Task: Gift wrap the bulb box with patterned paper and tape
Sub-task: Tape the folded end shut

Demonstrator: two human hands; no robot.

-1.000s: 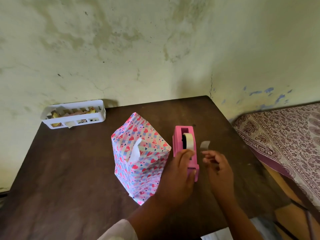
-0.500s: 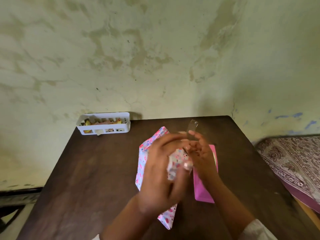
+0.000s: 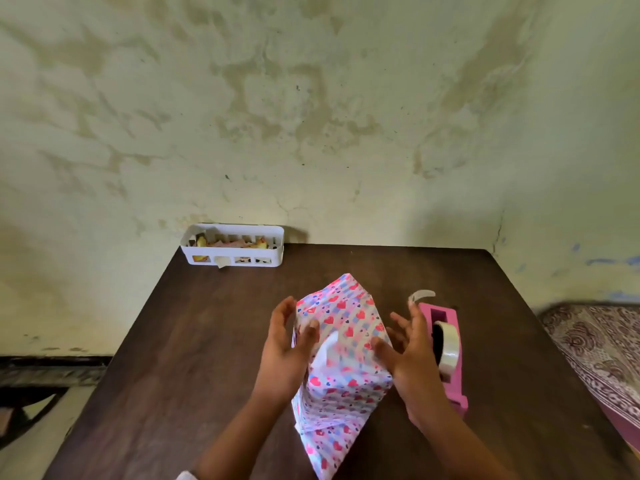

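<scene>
Tape is clinging to a fingertip of the open right hand, just right of the wrapped box on the bench, while the left hand is steadying its left side with relaxed fingers.

Your hands no longer overlap in front of the parcel as they did half a second ago. Your left hand now sits against the left side of the wrapped box, thumb laid on its top face. Your right hand has moved to the right side, thumb on the paper, fingers spread. The strip of tape you tore off now hangs from a raised right fingertip rather than over the parcel. The pink dispenser, half hidden a moment ago, shows fully beside your right hand.
</scene>
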